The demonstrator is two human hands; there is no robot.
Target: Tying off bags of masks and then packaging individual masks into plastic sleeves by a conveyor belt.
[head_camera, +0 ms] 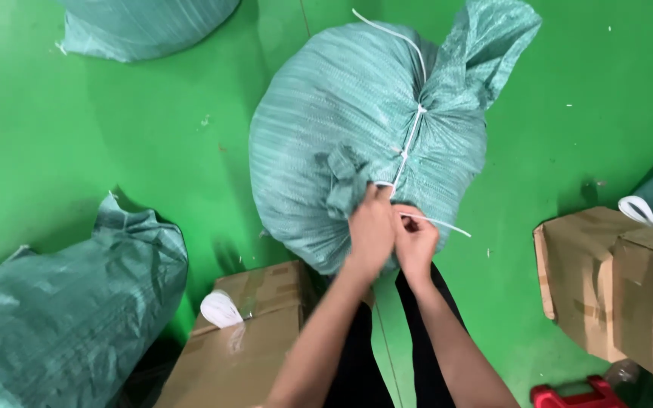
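While the green woven sack (341, 121) is lying on the floor (115, 136), left hand (372, 230) and right hand (417, 243) are both pinching its white cord (411, 140) at the near end.

bulging teal woven sack (341, 128) on green floor, gathered mouth laced with white plastic strap (410, 140), loose end trailing right

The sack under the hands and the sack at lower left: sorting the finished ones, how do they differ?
The middle sack is laced shut with white cord, both the left hand and right hand on it; the lower-left sack shows no cord and lies untouched. The middle one bulges round; the other slumps lower. Both are green woven sacks on the green floor.
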